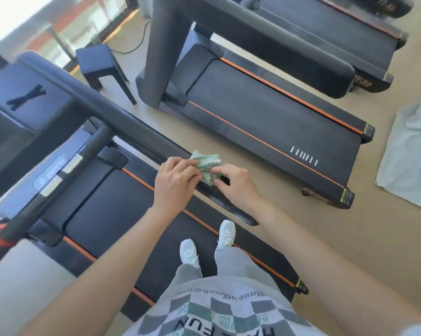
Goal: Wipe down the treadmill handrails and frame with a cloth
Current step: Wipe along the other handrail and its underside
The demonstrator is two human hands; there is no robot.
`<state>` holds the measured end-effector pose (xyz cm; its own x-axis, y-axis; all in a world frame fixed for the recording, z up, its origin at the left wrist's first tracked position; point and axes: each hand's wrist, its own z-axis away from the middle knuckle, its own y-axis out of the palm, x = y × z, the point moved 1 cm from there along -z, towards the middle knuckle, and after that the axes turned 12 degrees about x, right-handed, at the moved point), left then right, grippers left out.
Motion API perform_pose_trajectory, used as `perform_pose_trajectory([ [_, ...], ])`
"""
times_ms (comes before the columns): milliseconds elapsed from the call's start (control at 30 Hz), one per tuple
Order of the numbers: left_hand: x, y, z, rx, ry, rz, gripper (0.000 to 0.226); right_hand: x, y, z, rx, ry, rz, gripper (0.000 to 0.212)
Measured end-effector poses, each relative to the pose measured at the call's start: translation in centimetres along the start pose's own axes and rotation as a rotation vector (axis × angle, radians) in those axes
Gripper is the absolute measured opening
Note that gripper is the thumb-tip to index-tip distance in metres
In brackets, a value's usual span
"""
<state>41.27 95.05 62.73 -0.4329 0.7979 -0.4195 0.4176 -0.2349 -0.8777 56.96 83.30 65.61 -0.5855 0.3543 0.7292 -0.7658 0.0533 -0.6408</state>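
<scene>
Tan floor (325, 238); black treadmills with orange trim side by side. Person stands on the belt of the nearest treadmill (122, 207). At centre frame, left hand (174, 183) and right hand (236, 185) meet over its handrail (131, 127), fingers curled, both pinching a crumpled green cloth (205, 166) that rests on the rail. Dark stool (100, 64) upper left. Pale sheet (408, 154) on the floor at the right edge.

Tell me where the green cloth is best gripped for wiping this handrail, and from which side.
Probably grip the cloth at its bunched middle from above, fingers folding down both sides of the handrail. It sits crumpled on top of that rounded bar, and the left hand and right hand pinch it from opposite ends.
</scene>
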Motion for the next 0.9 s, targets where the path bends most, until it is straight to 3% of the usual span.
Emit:
perform_pose_trajectory([
  [167,1.5,-1.0,0.1,-0.059,-0.163,0.014,0.009,1.8,0.3,-3.5,0.103,-0.085,0.043,0.033],
  [567,-7.1,3.3,3.1,-0.058,-0.149,0.18,0.007,-5.3,-3.8,2.7,0.121,-0.242,0.162,0.02],
  [900,-17.8,7.1,5.0,-0.195,-0.529,0.212,0.01,-10.6,-7.7,3.8,0.355,-0.397,0.068,0.009],
])
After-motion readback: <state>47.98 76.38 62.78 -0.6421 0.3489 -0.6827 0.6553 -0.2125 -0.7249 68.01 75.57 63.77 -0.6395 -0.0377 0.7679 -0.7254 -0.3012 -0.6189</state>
